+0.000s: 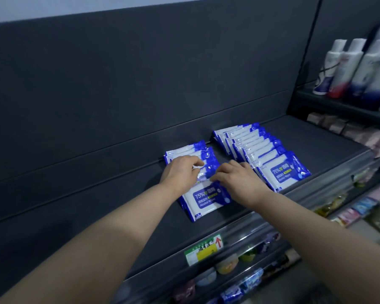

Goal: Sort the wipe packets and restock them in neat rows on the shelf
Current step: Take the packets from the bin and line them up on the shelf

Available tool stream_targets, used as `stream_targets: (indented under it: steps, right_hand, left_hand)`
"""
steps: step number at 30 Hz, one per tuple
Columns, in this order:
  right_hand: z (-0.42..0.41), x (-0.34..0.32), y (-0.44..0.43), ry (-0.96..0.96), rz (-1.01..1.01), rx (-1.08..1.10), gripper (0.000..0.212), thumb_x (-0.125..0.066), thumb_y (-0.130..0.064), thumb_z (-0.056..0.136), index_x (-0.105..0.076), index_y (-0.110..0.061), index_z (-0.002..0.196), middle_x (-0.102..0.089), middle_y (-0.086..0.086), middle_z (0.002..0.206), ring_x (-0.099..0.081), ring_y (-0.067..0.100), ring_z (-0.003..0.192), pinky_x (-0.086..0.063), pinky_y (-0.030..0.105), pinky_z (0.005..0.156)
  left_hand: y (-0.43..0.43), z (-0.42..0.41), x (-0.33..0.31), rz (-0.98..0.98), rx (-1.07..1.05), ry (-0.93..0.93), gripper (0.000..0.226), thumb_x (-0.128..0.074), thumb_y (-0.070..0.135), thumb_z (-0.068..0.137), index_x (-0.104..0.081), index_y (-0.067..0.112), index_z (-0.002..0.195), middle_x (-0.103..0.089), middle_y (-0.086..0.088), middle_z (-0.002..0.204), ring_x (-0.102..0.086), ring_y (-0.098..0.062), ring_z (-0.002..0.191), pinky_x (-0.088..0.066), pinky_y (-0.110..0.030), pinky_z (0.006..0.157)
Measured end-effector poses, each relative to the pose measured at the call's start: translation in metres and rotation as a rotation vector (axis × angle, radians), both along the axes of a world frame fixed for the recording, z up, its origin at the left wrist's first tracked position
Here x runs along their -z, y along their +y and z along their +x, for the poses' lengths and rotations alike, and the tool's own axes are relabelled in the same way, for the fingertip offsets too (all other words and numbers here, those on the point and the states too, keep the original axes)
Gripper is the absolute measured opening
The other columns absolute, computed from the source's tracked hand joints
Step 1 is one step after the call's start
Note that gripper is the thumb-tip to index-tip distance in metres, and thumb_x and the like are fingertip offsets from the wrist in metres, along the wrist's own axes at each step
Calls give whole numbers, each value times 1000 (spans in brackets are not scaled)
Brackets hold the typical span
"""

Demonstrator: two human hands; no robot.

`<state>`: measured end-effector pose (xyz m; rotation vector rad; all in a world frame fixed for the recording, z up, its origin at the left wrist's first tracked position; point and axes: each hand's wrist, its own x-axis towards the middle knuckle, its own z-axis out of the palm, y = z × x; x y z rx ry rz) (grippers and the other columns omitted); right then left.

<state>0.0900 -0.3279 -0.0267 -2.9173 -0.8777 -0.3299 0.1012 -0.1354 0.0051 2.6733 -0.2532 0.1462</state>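
**Packet handling on shelf [316, 139]**

Left grip [182, 172] and right grip [239, 181] are both clamped, fingers curled, on one wipe packet [203, 175] in the left row [206, 200]. The right row [272, 156] lies just beside. Both hands hide the packet's edges.

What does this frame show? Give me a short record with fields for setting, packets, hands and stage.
setting: dark store shelf; white bottles on a higher shelf at right
row_1: right row of blue-white wipe packets, overlapped front to back
row_2: left row, shorter, front label up
left: left hand curls its fingers on a packet in the left row
right: right hand pinches that packet's right edge
stage: left row not yet as long as right row
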Motion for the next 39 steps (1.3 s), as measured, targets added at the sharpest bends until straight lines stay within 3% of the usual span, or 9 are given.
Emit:
stream_targets:
  steps: [3, 7, 11, 15, 19, 26, 30, 39]
  right_hand:
    - [-17, -2, -38, -16, 2, 115, 33, -58, -24, 90, -61, -32, 121, -57, -5, 123, -50, 22, 112, -34, 34, 82]
    - [-51, -4, -99, -14, -41, 272, 31, -65, -21, 81, -65, -34, 110, -62, -7, 108, -57, 22, 102, -34, 32, 73]
    - [-102, 4, -176, 3, -36, 460, 31, -69, -20, 81, -65, -34, 109, -62, -7, 105, -58, 25, 98, -32, 32, 68]
    - [-170, 12, -258, 102, -45, 693, 33, -52, -27, 94, -53, -35, 125, -53, -7, 124, -46, 23, 117, -36, 36, 85]
    - [-242, 28, -341, 184, -43, 916, 32, -50, -28, 96, -52, -36, 126, -53, -7, 124, -46, 21, 118, -37, 36, 86]
    - [-333, 59, -450, 336, -11, 1121, 34, -47, -26, 97, -51, -35, 129, -53, -5, 126, -44, 21, 121, -37, 35, 88]
    - [-350, 82, -477, 431, 1, 1164, 40, -47, -18, 93, -50, -33, 130, -53, -3, 126, -45, 22, 121, -37, 34, 93]
    - [-340, 142, -519, 695, 155, 1296, 34, -50, -25, 97, -53, -30, 130, -50, 1, 133, -43, 24, 125, -37, 37, 95]
  left_hand:
    - [-37, 2, -2, 65, 124, 5, 26, -55, 21, 93, -66, 31, 115, -65, 8, 119, -59, -14, 109, -46, -28, 91]
    - [-100, 1, -3, 191, 336, -23, 27, -59, 24, 90, -66, 32, 114, -67, 7, 117, -57, -17, 113, -47, -31, 91]
    - [-176, -12, -2, 212, 494, 3, 26, -61, 24, 87, -69, 29, 111, -68, 4, 115, -60, -19, 110, -48, -31, 89]
    - [-269, -42, 3, 236, 702, 0, 25, -61, 21, 86, -70, 24, 108, -70, 2, 113, -61, -20, 111, -47, -31, 90]
    - [-370, -88, 17, 302, 853, 20, 25, -61, 23, 87, -69, 27, 110, -68, -1, 115, -60, -25, 111, -48, -33, 89]
    - [-511, -157, 53, 386, 1042, 125, 31, -62, 27, 90, -63, 27, 121, -65, 5, 123, -58, -17, 113, -47, -30, 93]
    - [-552, -171, 79, 437, 1111, 207, 30, -61, 26, 91, -63, 26, 121, -64, 5, 123, -58, -16, 112, -47, -30, 92]
    - [-621, -146, 166, 576, 1246, 395, 32, -59, 20, 91, -62, 23, 122, -64, 1, 121, -58, -21, 113, -49, -33, 93]
